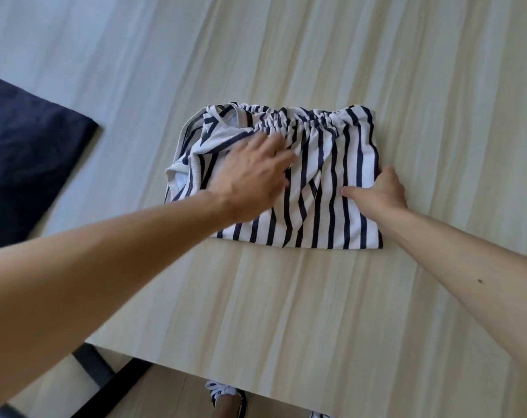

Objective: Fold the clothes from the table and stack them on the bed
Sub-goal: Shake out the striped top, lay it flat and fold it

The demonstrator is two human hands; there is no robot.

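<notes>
A white garment with dark navy stripes [325, 188] lies folded into a rough rectangle on the pale wooden table [316, 297], its gathered waistband along the far edge. My left hand [253, 176] lies flat on the garment's left half, fingers spread, palm down. My right hand [379, 191] grips the garment's right edge, thumb on top of the cloth and fingers tucked at or under the side. The left part of the garment is bunched and uneven, with a loose strap showing.
A dark navy cloth [24, 164] lies at the table's left side. The table's near edge runs along the bottom, with dark chair or frame bars [105, 381] and my shoes [226, 399] on the floor below it.
</notes>
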